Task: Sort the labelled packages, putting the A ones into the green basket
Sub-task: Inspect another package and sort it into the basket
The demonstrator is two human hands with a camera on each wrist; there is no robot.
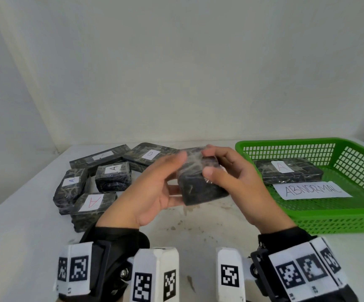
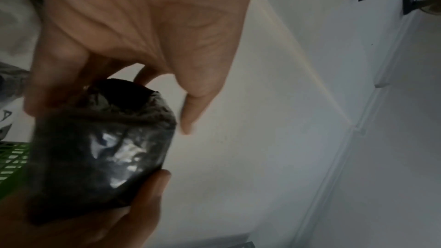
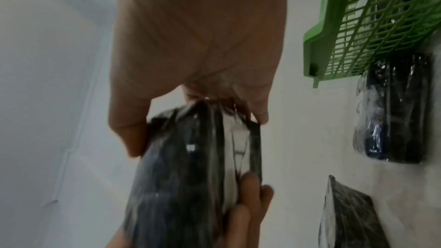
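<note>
Both hands [image 1: 155, 188] holding dark package [image 1: 200, 182], basket [image 1: 329, 223] sign "ABNORMAL"

Each wrist carries a black strap [image 1: 111, 247] and white marker blocks [image 1: 155, 275] printed with black square fiducial codes.

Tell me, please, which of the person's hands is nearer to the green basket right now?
Right. The right hand grips the dark wrapped package just beside the green basket, near its left rim. The left hand holds the package's other side, farther from the basket.
</note>
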